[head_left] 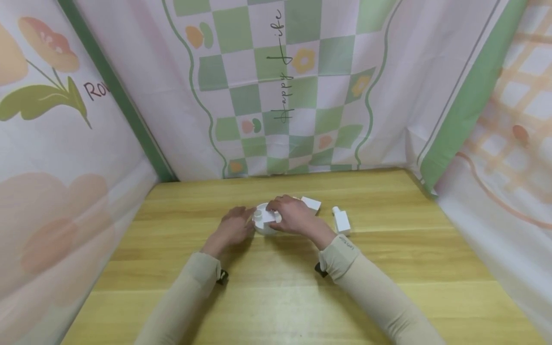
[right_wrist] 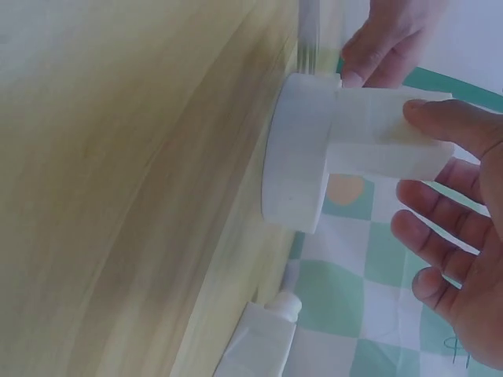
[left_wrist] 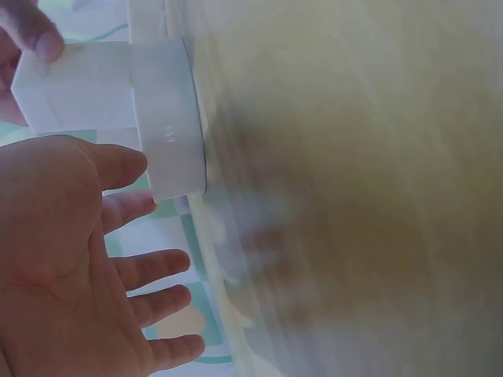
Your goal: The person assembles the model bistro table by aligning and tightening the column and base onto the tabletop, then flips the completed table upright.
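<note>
A round, low white dish rests on the wooden table between the two hands. On it stands a square-sided white block, its lower end at the dish. My right hand pinches the block's upper end between thumb and fingers. The other fingers of that hand are spread away from it in the right wrist view. My left hand is beside the dish with fingers extended. In the left wrist view, its thumb and index fingertips are right at the dish's rim, the palm of the hand facing the camera.
A small white cylinder stands on the dish's left side. Right of the dish lie a white box-shaped piece and a square white bottle with a round neck. Patterned cloth hangs behind the table.
</note>
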`<state>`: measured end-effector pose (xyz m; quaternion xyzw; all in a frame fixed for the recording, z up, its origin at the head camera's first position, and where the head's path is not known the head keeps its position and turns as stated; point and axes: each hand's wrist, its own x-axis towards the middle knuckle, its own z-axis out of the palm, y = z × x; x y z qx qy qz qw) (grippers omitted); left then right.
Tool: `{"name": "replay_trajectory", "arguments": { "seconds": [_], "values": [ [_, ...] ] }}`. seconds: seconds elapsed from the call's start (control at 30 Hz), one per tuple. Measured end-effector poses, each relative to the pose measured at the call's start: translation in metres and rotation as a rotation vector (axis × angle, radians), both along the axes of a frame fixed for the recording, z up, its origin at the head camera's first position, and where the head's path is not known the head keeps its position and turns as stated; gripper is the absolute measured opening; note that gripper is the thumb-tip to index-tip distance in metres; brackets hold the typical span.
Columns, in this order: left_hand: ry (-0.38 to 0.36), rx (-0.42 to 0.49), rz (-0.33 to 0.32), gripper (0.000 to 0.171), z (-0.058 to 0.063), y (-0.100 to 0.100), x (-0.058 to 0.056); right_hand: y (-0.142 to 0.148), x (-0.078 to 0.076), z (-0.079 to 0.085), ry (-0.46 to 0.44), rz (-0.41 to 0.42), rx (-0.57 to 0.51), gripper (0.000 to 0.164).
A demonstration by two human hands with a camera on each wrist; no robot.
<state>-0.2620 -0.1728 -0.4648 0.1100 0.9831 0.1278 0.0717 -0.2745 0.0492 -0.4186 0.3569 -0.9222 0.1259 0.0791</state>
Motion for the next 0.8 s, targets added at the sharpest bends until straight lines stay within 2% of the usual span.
{"name": "replay_trajectory", "arguments": {
  "seconds": [0.23,0.43,0.8],
  "values": [
    [0.032,0.021,0.006,0.055,-0.002,-0.001,0.000,0.015,-0.004,-0.001,-0.077,-0.043,0.031,0.050],
    [0.035,0.022,0.001,0.055,-0.008,-0.001,0.000,0.025,-0.004,0.000,-0.144,-0.061,0.022,0.049],
    [0.113,0.068,-0.006,0.055,-0.005,0.004,0.008,0.041,-0.008,-0.003,-0.145,-0.092,0.023,0.048]
  ]
}}
